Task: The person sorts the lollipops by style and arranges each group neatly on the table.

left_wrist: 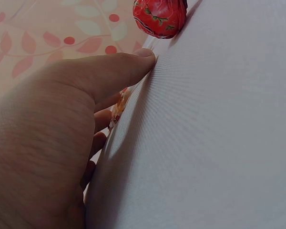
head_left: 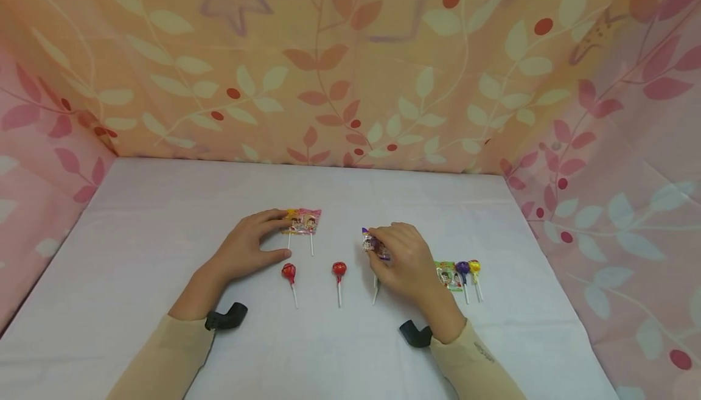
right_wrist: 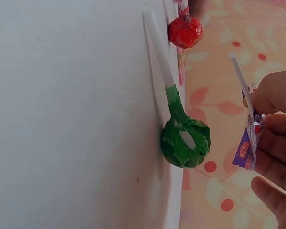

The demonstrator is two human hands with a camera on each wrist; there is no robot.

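My left hand (head_left: 249,245) lies low at the table's middle left, fingers spread and fingertips on a yellow flat-wrapped lollipop (head_left: 296,222). A pink flat-wrapped lollipop (head_left: 313,220) lies right beside that one, both sticks pointing toward me. Between thumb and fingers, my right hand (head_left: 402,260) pinches a purple flat-wrapped lollipop (right_wrist: 244,153), raised off the table. Under that hand a green round lollipop (right_wrist: 186,143) lies on the cloth; in the head view only its stick shows. Two red round lollipops (head_left: 339,268) lie between the hands, one close to the left thumb.
Right of my right hand lie a green flat-wrapped lollipop (head_left: 449,276), a purple round lollipop (head_left: 463,267) and a yellow round lollipop (head_left: 474,266). White cloth (head_left: 306,351) covers the table. Patterned curtains (head_left: 383,83) stand behind and at both sides.
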